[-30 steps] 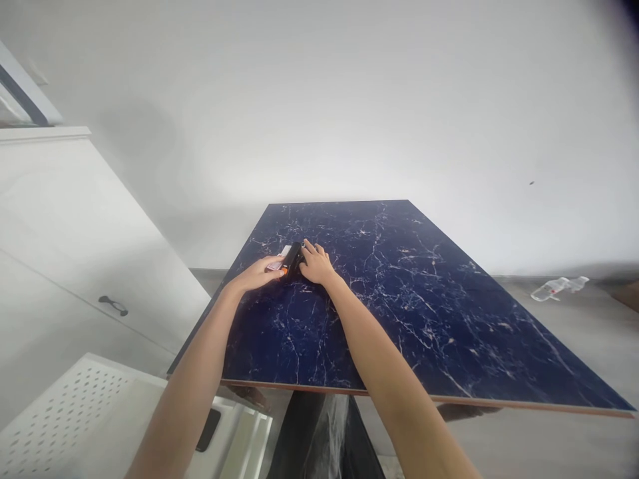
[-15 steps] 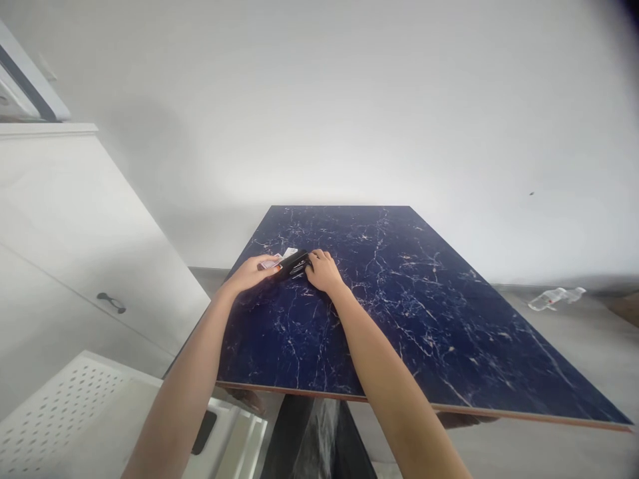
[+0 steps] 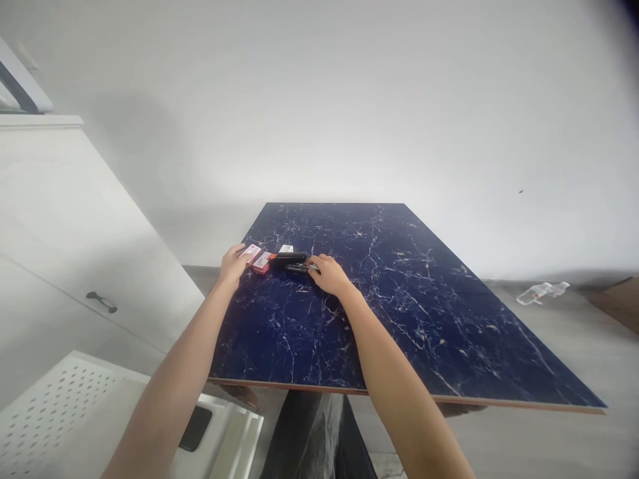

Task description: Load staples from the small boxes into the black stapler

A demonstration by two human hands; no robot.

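We have both hands low over the left part of the blue marbled surface [image 3: 349,332], with a short row of small things between them. Our left hand [image 3: 233,264] is part-curled at the row's left end, thumb and fingertips at the pink-and-white box [image 3: 253,253]; we cannot tell whether it grips or merely steadies it. Just to its right sits the red-and-white box [image 3: 263,262], then the black cylinder [image 3: 291,258]. The cylinder's long axis runs roughly sideways, from one hand towards the other, and its right end lies just beside our right hand [image 3: 327,273], the nearer of the two. That hand is bent, fingertips at the right end of the slim dark items [image 3: 298,268] on the cylinder's near side; how tightly it closes on them, we cannot tell. Beyond the cylinder lies a small white box [image 3: 286,249].
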